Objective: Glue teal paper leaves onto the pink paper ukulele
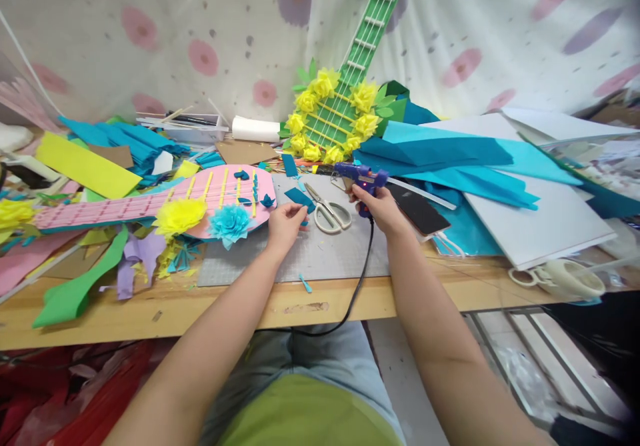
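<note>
My right hand is wrapped around a blue hot glue gun, whose small light glows red and whose black cord hangs over the table edge. My left hand is closed in a pinch on a small piece of blue paper, mostly hidden by the fingers. Just beyond the fingertips is another blue paper piece. Between my hands lie scissors on a grey cutting mat. Left of my left hand rests a pink paper guitar with a yellow flower and a light blue flower.
A green guitar ringed by yellow flowers leans on the patterned curtain behind. Blue paper sheets, a phone, white boards and a cup are on the right. Paper scraps and a green strip lie left.
</note>
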Tool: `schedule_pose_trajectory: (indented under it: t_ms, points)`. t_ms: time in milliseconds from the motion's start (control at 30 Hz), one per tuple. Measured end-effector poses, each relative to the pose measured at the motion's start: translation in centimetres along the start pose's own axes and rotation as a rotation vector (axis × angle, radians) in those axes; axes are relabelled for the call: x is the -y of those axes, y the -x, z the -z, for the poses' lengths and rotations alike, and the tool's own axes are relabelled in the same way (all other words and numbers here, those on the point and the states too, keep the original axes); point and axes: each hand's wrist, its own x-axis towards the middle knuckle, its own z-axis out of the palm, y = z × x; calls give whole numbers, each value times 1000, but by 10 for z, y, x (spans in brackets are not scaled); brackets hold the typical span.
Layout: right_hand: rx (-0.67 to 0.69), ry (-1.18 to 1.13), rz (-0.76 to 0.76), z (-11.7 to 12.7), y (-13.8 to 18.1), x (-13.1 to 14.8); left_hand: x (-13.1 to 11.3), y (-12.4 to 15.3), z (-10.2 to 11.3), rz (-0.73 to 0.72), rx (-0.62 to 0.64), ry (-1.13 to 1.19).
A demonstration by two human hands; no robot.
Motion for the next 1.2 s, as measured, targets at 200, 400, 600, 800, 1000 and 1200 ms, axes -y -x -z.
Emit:
schedule_pose_trajectory:
  t_ms: [200, 400, 600, 800, 1000, 1200]
  points:
    - [298, 72, 1, 7, 18, 16, -1, 0, -1, 29, -37, -18]
    - [331, 154, -42, 1, 16, 13, -1, 0, -1, 39, -58, -30]
    - [316, 178, -27, 2, 13, 4, -3, 0, -2, 52, -77, -34]
    - [311, 180, -27, 1, 13, 2, -1, -1, -2, 40, -59, -28]
    - [295, 175, -29, -1, 14, 5, 1, -2, -1, 33, -46, -30]
    - [310, 137, 0, -3, 13, 2, 1, -2, -1, 30, -40, -35]
